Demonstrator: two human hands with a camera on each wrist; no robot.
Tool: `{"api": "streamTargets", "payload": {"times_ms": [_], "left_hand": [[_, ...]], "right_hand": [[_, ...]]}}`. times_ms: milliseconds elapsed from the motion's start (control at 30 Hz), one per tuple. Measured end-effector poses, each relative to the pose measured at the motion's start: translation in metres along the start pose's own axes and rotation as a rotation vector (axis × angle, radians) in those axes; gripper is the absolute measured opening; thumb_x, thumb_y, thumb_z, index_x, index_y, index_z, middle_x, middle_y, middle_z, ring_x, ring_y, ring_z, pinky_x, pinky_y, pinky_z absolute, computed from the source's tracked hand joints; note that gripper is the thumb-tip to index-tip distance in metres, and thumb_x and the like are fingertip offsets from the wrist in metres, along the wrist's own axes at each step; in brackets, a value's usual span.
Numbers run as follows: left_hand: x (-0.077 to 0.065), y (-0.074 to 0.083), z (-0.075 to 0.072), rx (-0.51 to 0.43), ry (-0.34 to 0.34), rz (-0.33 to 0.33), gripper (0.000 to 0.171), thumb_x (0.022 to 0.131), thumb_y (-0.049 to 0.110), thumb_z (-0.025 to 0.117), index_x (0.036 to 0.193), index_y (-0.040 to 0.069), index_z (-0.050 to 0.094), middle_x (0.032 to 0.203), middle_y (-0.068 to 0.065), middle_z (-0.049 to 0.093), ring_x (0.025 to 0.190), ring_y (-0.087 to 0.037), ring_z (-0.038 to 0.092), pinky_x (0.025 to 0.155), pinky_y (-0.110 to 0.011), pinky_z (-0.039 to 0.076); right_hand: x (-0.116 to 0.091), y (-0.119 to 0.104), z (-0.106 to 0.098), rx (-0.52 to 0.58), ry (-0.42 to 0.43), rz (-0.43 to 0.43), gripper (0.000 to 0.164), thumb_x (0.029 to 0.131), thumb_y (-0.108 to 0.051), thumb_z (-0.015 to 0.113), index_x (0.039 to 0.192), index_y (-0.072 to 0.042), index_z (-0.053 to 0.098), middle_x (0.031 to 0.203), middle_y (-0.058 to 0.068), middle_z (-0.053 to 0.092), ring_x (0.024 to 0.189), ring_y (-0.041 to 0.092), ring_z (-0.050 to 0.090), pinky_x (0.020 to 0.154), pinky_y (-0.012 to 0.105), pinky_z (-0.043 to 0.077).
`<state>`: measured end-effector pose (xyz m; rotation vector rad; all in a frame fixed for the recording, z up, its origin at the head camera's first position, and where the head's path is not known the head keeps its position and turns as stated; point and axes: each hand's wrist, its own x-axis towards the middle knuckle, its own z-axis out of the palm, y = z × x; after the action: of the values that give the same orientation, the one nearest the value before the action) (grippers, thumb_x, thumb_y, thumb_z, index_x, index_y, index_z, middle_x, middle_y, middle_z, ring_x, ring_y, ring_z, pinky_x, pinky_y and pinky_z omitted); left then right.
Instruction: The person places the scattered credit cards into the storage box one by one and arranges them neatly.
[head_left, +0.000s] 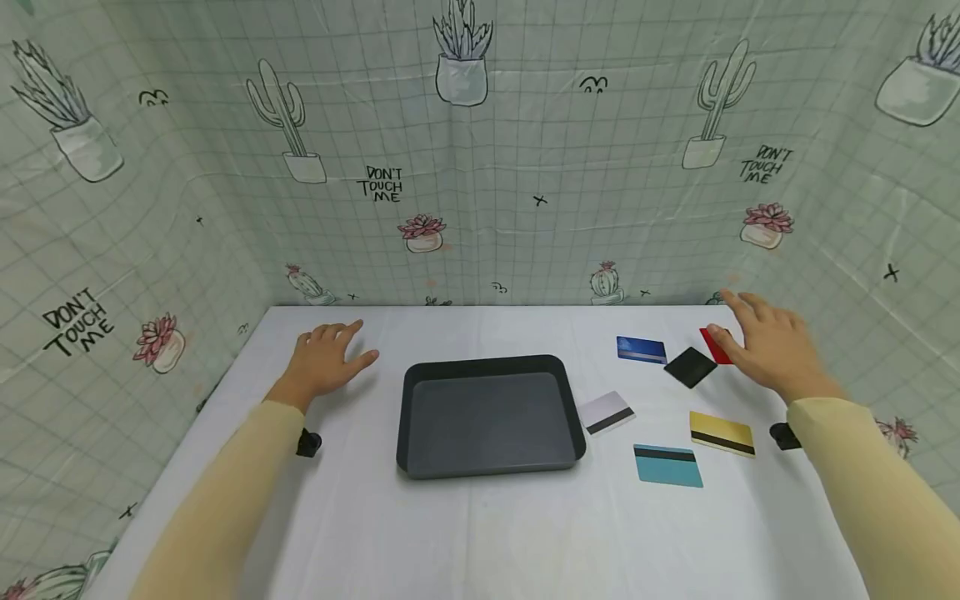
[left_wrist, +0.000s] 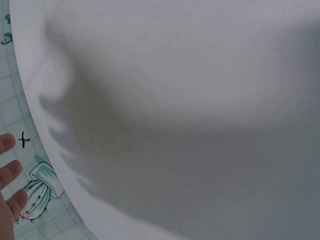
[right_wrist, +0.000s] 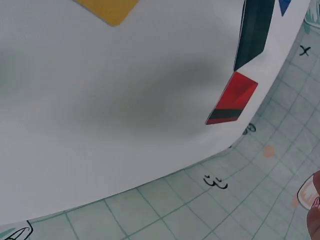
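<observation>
My left hand (head_left: pixel 322 360) hovers over the white table, left of a dark grey rectangular tray (head_left: pixel 491 421), with its fingers spread and nothing in them. On the right, my right hand (head_left: pixel 772 346) is held above the table with relaxed fingers, partly covering a red card (head_left: pixel 716 346). In the right wrist view the red card (right_wrist: pixel 233 99) shows a black stripe and lies apart from the hand. A black card (head_left: pixel 690 367) and a blue card (head_left: pixel 641 349) lie left of that hand. Nearer me are a gold card (head_left: pixel 722 434), a light blue card (head_left: pixel 667 466) and a silver card (head_left: pixel 607 412) beside the tray.
A white cloth covers the table (head_left: pixel 465 533). Behind it and at both sides hangs a grid-patterned curtain (head_left: pixel 495 167) with cactus drawings. Dark wrist devices show at the left wrist (head_left: pixel 308 442) and the right wrist (head_left: pixel 785 436).
</observation>
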<state>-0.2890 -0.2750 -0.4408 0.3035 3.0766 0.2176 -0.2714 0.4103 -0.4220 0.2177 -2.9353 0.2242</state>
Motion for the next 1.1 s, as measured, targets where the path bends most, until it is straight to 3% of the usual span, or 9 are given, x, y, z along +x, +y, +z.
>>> {"api": "streamTargets", "payload": {"times_ms": [200, 467, 633, 800, 933, 1033, 1100], "left_hand": [[-0.007, 0.01, 0.009, -0.013, 0.016, 0.016, 0.083, 0.102, 0.068, 0.04, 0.16, 0.009, 0.036, 0.156, -0.027, 0.043, 0.143, -0.051, 0.036, 0.114, -0.069, 0.031], [-0.014, 0.033, 0.006, -0.082, 0.011, 0.026, 0.077, 0.105, 0.063, 0.038, 0.155, 0.006, 0.045, 0.151, -0.028, 0.048, 0.137, -0.052, 0.044, 0.111, -0.067, 0.037], [-0.022, 0.046, 0.008, -0.23, -0.052, 0.027, 0.077, 0.107, 0.064, 0.032, 0.156, 0.005, 0.042, 0.152, -0.028, 0.048, 0.139, -0.05, 0.045, 0.112, -0.065, 0.038], [-0.031, 0.059, 0.011, -0.389, -0.104, 0.004, 0.078, 0.108, 0.064, 0.028, 0.16, 0.007, 0.035, 0.146, -0.027, 0.055, 0.134, -0.044, 0.053, 0.111, -0.063, 0.041], [-0.039, 0.07, 0.016, -0.518, -0.149, -0.014, 0.073, 0.11, 0.059, 0.028, 0.162, 0.008, 0.03, 0.129, -0.024, 0.063, 0.102, -0.035, 0.066, 0.091, -0.051, 0.052], [-0.045, 0.076, 0.02, -0.628, -0.184, -0.022, 0.07, 0.111, 0.055, 0.03, 0.163, 0.008, 0.027, 0.129, -0.023, 0.063, 0.082, -0.026, 0.064, 0.076, -0.041, 0.054], [-0.048, 0.08, 0.022, -0.696, -0.199, -0.022, 0.07, 0.111, 0.053, 0.031, 0.162, 0.006, 0.025, 0.138, -0.026, 0.058, 0.082, -0.024, 0.065, 0.072, -0.038, 0.057]], "right_hand": [[0.004, -0.01, 0.004, 0.028, 0.027, -0.047, 0.077, 0.106, -0.056, 0.045, 0.167, -0.018, 0.019, 0.16, 0.032, 0.031, 0.142, 0.056, 0.029, 0.112, 0.076, 0.018], [0.005, -0.022, 0.003, 0.031, 0.052, -0.083, 0.077, 0.105, -0.057, 0.045, 0.167, -0.018, 0.019, 0.16, 0.03, 0.033, 0.141, 0.056, 0.031, 0.115, 0.075, 0.018], [0.002, -0.03, 0.008, 0.058, 0.036, -0.14, 0.072, 0.106, -0.049, 0.049, 0.165, -0.018, 0.025, 0.16, 0.027, 0.034, 0.139, 0.058, 0.034, 0.115, 0.075, 0.018], [-0.001, -0.037, 0.012, 0.094, 0.046, -0.238, 0.064, 0.106, -0.039, 0.054, 0.162, -0.016, 0.034, 0.156, 0.027, 0.043, 0.137, 0.055, 0.039, 0.113, 0.073, 0.025], [-0.003, -0.041, 0.015, 0.156, -0.001, -0.248, 0.062, 0.109, -0.039, 0.05, 0.163, -0.017, 0.031, 0.157, 0.027, 0.042, 0.139, 0.056, 0.038, 0.111, 0.075, 0.026], [-0.004, -0.042, 0.018, 0.197, -0.03, -0.242, 0.062, 0.111, -0.038, 0.047, 0.165, -0.017, 0.028, 0.158, 0.029, 0.039, 0.139, 0.057, 0.036, 0.111, 0.076, 0.025], [-0.004, -0.043, 0.02, 0.221, -0.045, -0.237, 0.061, 0.111, -0.038, 0.047, 0.165, -0.017, 0.028, 0.158, 0.029, 0.039, 0.141, 0.056, 0.035, 0.112, 0.077, 0.024]]}}
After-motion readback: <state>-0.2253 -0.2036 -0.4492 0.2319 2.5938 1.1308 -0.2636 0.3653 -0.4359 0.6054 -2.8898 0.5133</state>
